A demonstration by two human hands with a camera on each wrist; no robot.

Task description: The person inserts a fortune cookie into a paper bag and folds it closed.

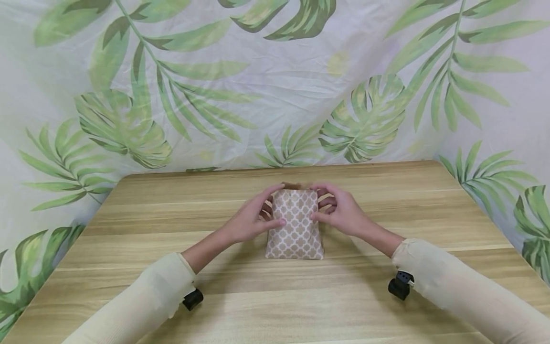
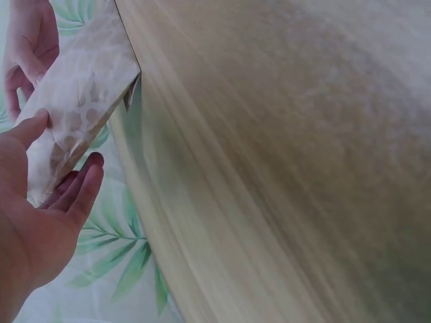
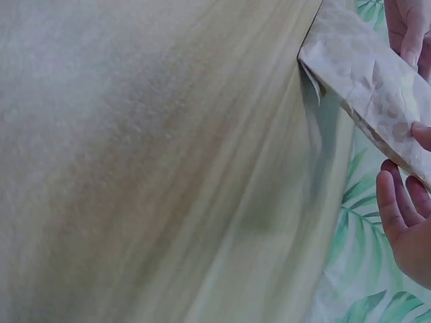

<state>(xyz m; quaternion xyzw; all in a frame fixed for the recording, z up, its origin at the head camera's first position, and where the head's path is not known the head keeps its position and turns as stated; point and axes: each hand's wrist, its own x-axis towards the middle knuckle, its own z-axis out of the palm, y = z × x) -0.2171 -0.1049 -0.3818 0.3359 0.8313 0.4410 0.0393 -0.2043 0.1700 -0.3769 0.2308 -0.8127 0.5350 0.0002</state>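
Observation:
A brown paper bag with a white lattice pattern stands on the wooden table, its bottom edge toward me and its brown top edge at the far side. My left hand holds its left side, thumb on the front face and fingers behind the edge. On the opposite side my right hand grips it the same way, with the thumb on the front. In the left wrist view the bag leans at a slant, its lower corner on the table. The right wrist view shows the bag between both hands. Its inside is hidden.
The light wooden table spreads out around the bag. Behind it hangs a white cloth printed with green leaves, close along the table's back edge. Black wrist devices hang under both sleeves.

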